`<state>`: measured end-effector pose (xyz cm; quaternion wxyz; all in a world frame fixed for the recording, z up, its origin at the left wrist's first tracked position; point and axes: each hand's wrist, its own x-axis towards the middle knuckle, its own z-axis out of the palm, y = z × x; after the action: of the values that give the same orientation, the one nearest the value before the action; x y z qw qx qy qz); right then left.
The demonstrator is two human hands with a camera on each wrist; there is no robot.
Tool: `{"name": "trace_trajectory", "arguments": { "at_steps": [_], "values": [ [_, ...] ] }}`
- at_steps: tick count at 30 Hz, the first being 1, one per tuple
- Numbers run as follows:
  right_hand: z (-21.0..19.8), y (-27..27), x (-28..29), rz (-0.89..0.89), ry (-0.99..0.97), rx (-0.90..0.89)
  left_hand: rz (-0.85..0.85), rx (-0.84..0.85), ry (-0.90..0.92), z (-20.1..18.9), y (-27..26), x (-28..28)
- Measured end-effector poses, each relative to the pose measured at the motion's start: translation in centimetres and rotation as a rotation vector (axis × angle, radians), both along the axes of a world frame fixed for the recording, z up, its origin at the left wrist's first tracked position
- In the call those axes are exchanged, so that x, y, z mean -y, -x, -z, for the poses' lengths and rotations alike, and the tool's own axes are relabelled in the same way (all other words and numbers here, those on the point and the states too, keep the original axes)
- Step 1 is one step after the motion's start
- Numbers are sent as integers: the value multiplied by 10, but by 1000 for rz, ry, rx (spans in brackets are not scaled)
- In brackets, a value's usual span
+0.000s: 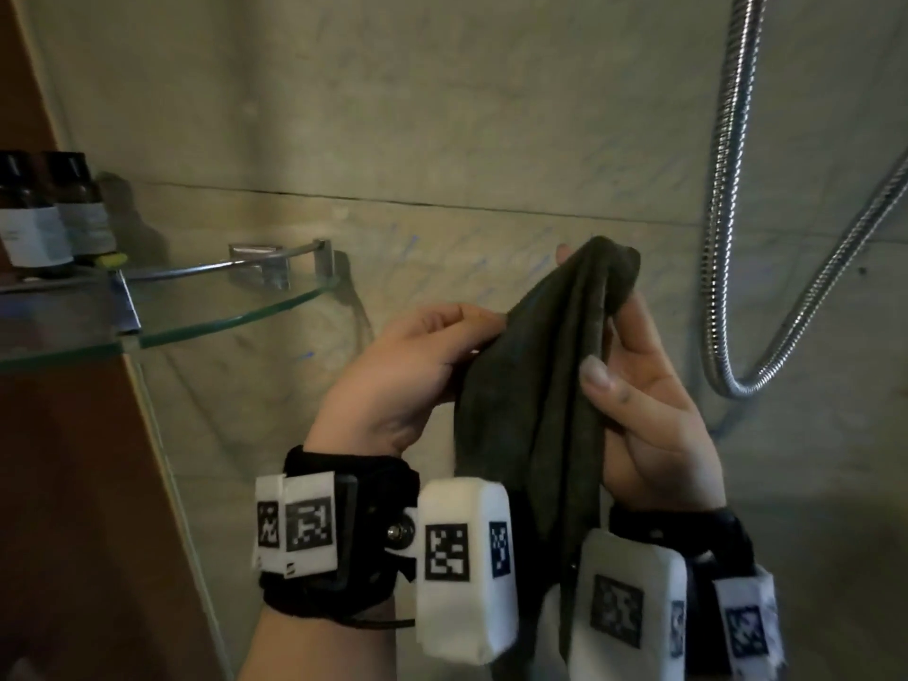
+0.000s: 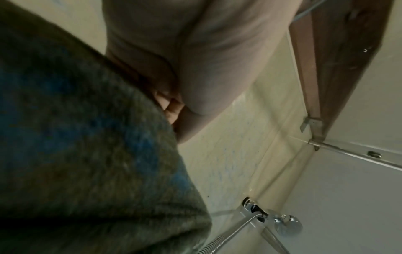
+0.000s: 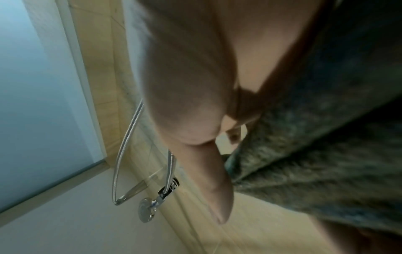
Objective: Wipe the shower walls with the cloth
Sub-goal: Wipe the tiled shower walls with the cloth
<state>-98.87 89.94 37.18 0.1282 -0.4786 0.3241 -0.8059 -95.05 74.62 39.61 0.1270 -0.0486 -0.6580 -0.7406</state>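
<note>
Cloth (image 1: pixel 545 385) bunched mid-air, short of shower wall (image 1: pixel 442 115); pinched by left hand (image 1: pixel 408 371) at 9 o'clock, cupped by right hand (image 1: pixel 653 415) at 3. Could slip down, or snag shower hose (image 1: pixel 727 238) at 2 o'clock if swung wide.

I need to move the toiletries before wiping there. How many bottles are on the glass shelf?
2: one dark bottle at the frame's left edge, the other right beside it, both on the glass shelf. More may lie out of frame.
</note>
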Motion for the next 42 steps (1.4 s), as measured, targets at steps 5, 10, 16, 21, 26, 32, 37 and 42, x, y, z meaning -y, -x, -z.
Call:
{"name": "trace_trajectory", "arguments": {
  "at_steps": [5,10,16,21,26,32,37,42],
  "values": [
    [-5,19,-9,-14,-59,-13,46,-13,116,-1,11,-24],
    [-18,27,-4,178,-89,117,-178,-215,347,-9,21,-23],
    [-38,44,3,610,-231,2,-643,-642,375,-41,28,4],
    [-51,47,8,1053,-571,-366,-940,-785,771,-53,42,30],
    [-70,41,14,1178,-974,-593,-1011,-747,1039,-61,61,40],
    [-77,35,22,1228,-1153,-548,-982,-695,1104,-60,70,45],
    [-79,34,13,1280,-1220,-407,-983,-701,1091,-56,74,45],
    [-73,31,18,1261,-1232,-391,-986,-687,1075,-49,77,41]
  ]
}}
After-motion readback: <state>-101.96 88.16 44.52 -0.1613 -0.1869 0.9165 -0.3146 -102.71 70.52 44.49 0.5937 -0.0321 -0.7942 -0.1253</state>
